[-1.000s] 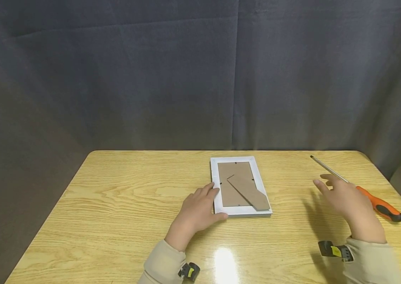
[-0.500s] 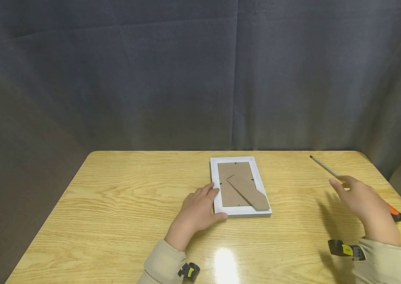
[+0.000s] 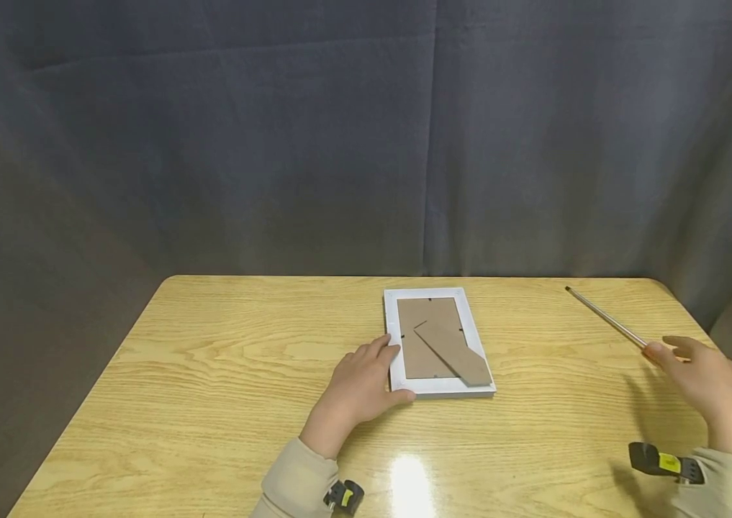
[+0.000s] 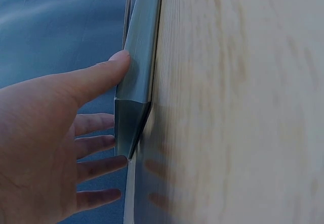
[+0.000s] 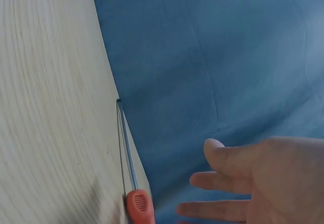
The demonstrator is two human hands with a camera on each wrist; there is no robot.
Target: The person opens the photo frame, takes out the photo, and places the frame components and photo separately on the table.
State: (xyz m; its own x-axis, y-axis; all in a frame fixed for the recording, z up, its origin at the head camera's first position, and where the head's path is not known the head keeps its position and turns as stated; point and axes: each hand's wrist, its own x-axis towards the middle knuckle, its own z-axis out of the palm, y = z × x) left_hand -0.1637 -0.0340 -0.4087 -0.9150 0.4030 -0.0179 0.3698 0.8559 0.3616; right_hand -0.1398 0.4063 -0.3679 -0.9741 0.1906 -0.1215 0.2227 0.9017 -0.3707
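A white picture frame (image 3: 443,338) lies face down on the table, its brown backing and slanted easel leg showing. My left hand (image 3: 358,383) rests at its near left corner, fingertips along the left side and thumb on the near edge. In the left wrist view the thumb (image 4: 101,80) touches the frame's side, with the fingers loosely spread. On the right lies a screwdriver, its metal shaft (image 3: 608,318) pointing away and left. My right hand (image 3: 705,378) hovers over its handle, mostly hiding it. The right wrist view shows the orange handle (image 5: 140,206) apart from the relaxed fingers.
The wooden table (image 3: 223,374) has its far edge just beyond the frame and the screwdriver tip. A dark curtain (image 3: 314,158) hangs behind the table and along both sides. The screwdriver lies near the table's right edge.
My right hand has moved right and nearer to me, from left of the screwdriver to over its handle, which it now mostly covers. The left hand and the picture frame stay put.
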